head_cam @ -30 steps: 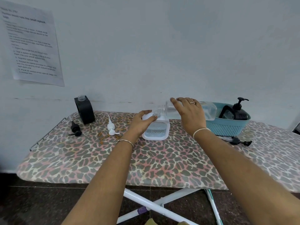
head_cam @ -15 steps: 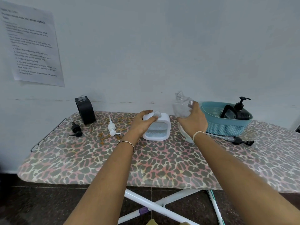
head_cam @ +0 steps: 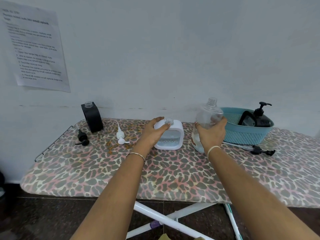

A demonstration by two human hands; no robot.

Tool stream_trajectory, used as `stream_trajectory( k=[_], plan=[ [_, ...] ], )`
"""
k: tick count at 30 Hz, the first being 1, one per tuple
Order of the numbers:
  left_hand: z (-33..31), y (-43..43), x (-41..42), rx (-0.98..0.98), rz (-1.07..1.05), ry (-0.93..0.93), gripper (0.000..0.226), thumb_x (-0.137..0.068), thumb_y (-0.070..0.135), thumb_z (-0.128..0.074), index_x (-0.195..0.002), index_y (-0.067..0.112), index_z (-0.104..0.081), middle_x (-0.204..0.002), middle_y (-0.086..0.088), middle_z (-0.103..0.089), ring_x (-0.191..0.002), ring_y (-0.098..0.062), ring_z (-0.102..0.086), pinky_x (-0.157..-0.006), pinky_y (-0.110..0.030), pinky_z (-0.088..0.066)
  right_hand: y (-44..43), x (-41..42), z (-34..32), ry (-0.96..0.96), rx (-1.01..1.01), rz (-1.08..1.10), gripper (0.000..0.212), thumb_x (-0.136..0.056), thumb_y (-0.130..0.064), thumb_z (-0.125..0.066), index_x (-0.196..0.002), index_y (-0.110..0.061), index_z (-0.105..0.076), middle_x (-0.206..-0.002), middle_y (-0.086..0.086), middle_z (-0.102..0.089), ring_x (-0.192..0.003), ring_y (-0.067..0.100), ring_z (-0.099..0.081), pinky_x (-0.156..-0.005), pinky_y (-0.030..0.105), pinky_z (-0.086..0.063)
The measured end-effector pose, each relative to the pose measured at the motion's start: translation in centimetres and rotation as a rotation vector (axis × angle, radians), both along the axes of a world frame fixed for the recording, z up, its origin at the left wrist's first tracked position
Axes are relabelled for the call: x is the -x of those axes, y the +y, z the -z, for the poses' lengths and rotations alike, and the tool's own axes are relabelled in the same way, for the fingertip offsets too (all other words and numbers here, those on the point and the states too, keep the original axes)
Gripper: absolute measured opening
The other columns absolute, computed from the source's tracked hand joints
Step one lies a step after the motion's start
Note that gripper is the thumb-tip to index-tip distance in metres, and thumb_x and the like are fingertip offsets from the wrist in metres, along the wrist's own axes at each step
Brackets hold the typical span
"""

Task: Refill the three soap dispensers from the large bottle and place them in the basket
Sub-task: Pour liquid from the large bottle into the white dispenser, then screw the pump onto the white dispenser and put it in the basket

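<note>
Your left hand is curled over the top of the white dispenser, with the thumb beside its open neck. It holds the dispenser steady on the ironing board. Your right hand is wrapped round the middle of the big bottle. The bottle stands up at 3 o'clock from the white dispenser, near it but not touching, with its cap off. Its bottom is down by the board, but I cannot tell if it rests there.

The big bottle is see-through and looks mostly empty, so I think it will feel light. Its thin sides may squash if you squeeze hard, and soap could make them slippery. Hold it round the fat middle and tip it slowly.

The white dispenser looks hard and boxy, with some liquid inside. Its neck is small, so a fast pour could spill. Hold it by the top corner, away from the hole.

The basket is at 3 o'clock from the big bottle. One black dispenser with its pump is already inside. The open black dispenser waits at 9 o'clock, by the wall. The white pump lies between it and your left hand. The black pump lies at the far left. A long pump lies at 6 o'clock from the basket.
</note>
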State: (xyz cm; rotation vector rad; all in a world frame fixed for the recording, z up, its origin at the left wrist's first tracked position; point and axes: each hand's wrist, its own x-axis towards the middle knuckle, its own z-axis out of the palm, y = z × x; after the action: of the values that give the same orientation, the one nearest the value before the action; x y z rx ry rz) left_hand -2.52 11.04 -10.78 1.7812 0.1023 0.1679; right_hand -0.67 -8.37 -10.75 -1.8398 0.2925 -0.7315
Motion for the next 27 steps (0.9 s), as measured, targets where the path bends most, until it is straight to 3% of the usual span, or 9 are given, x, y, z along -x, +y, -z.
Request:
stream_trajectory(
  k=[6,11,14,18,23,27],
  plan=[
    [0.2,-0.8,0.5,-0.054,-0.034,-0.046,0.050,-0.088,0.043,-0.062,-0.135,0.034,-0.049,-0.133,0.004,-0.051,-0.105,-0.012,-0.052,-0.088,-0.026,-0.045,0.4,0.4,0.4,0.019,-0.028,0.002,0.095,-0.062,-0.026,-0.087,-0.138,-0.010,-0.032,-0.134,0.010,-0.048,-0.124,0.028,-0.047,-0.106,0.044,-0.040],
    [0.0,-1.4,1.2,-0.066,-0.040,-0.073,0.051,-0.093,0.038,-0.058,-0.141,0.029,-0.044,-0.137,0.002,-0.049,-0.104,-0.009,-0.047,-0.085,-0.022,-0.039,1.2,2.3,1.4,0.041,0.043,0.094,0.105,-0.064,-0.033,-0.085,-0.146,-0.010,-0.022,-0.147,0.011,-0.032,-0.137,0.029,-0.029,-0.114,0.050,-0.028],
    [-0.3,-1.4,1.4,-0.116,-0.045,-0.070,0.052,-0.093,0.038,-0.057,-0.142,0.028,-0.043,-0.143,0.000,-0.046,-0.113,-0.012,-0.048,-0.093,-0.025,-0.039,2.3,4.1,2.1,0.064,0.103,0.196,0.106,-0.064,-0.039,-0.081,-0.146,-0.017,-0.018,-0.152,0.008,-0.020,-0.142,0.027,-0.018,-0.114,0.055,-0.018],
    [-1.0,-0.7,1.4,-0.206,-0.022,-0.047,0.055,-0.091,0.040,-0.059,-0.142,0.028,-0.042,-0.147,0.000,-0.042,-0.132,-0.019,-0.042,-0.106,-0.033,-0.036,4.3,5.6,2.9,0.066,0.111,0.111,0.101,-0.064,-0.041,-0.081,-0.143,-0.020,-0.021,-0.151,0.007,-0.018,-0.139,0.026,-0.017,-0.111,0.057,-0.015],
    [-1.5,2.4,2.6,-0.272,-0.077,-0.093,0.046,-0.092,0.036,-0.060,-0.134,0.022,-0.051,-0.134,-0.003,-0.054,-0.120,-0.018,-0.051,-0.100,-0.031,-0.043,5.4,6.0,3.9,0.052,0.149,-0.022,0.103,-0.064,-0.034,-0.085,-0.143,-0.019,-0.019,-0.151,0.009,-0.011,-0.140,0.025,-0.015,-0.113,0.045,-0.020],
    [-1.4,6.7,3.5,-0.473,-0.231,-0.136,0.029,-0.092,0.025,-0.058,-0.120,0.018,-0.063,-0.116,0.000,-0.065,-0.101,-0.013,-0.059,-0.087,-0.023,-0.042,6.7,6.2,4.1,0.062,0.148,-0.012,0.105,-0.061,-0.034,-0.087,-0.141,-0.018,-0.021,-0.146,0.013,-0.013,-0.135,0.031,-0.022,-0.113,0.049,-0.023]
  ],
)
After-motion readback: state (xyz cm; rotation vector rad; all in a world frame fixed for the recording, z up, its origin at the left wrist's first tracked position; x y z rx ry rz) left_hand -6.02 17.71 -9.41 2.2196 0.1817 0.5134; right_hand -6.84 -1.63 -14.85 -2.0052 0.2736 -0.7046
